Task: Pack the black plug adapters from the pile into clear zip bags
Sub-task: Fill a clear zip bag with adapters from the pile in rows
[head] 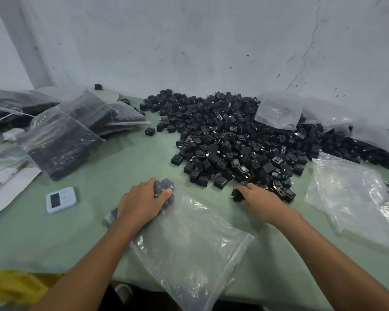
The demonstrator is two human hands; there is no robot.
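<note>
Filling step underway. Left hand [144, 204] is clamping its grip on the bag [189, 243]; right hand [262, 199] is closing its grip around an adapter [236, 195] at the pile [234, 135]. Next move is likely needing the bag mouth opened.

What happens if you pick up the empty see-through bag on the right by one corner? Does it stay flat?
Probably not. The empty clear bag looks thin and wrinkled, so it would likely flop and hang down. It seems to hold nothing, so it should feel very light. Its shiny plastic may slide easily on the green table.
</note>
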